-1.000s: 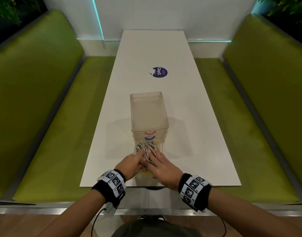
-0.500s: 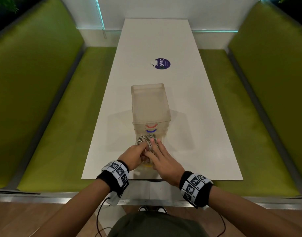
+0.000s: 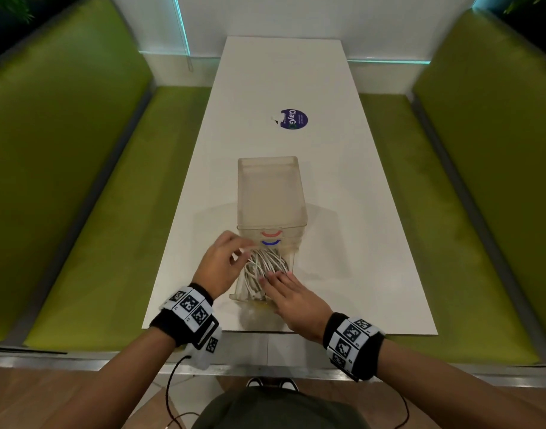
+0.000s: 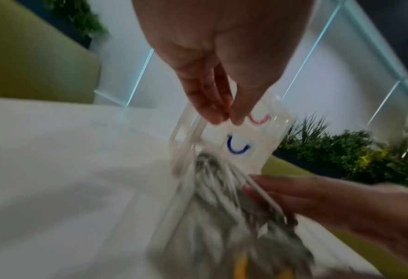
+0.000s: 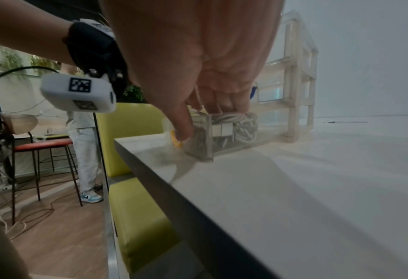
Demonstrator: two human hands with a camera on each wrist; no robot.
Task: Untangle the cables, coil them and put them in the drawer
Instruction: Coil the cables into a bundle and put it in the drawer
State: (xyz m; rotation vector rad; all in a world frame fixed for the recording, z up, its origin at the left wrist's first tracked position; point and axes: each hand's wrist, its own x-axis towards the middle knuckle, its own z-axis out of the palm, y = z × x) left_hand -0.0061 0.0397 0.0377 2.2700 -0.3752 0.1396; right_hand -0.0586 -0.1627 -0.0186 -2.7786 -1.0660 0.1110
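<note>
A translucent drawer unit [image 3: 270, 193] stands mid-table with its bottom drawer [image 3: 239, 294] pulled out toward me. White coiled cables [image 3: 265, 264] lie inside it. My right hand [image 3: 278, 281] lies flat on the coil and presses it down. In the right wrist view its fingers [image 5: 221, 107] rest on the cables [image 5: 238, 124] and the thumb touches the drawer front by a yellow handle [image 5: 177, 142]. My left hand [image 3: 239, 252] hovers just left of the coil, fingers relaxed and holding nothing. The left wrist view shows those fingers [image 4: 212, 105] hanging before the red and blue handles [image 4: 237, 147].
The white table [image 3: 343, 243] runs away from me, with a round purple sticker [image 3: 294, 119] further back. Green bench seats [image 3: 95, 227] flank both sides. The drawer sits close to the table's near edge [image 3: 358, 331]. A person and stools [image 5: 47, 151] stand off to the left.
My left hand has let go of the coil and lifted away to the left and forward. The right hand stays flat on the cables in the drawer.
</note>
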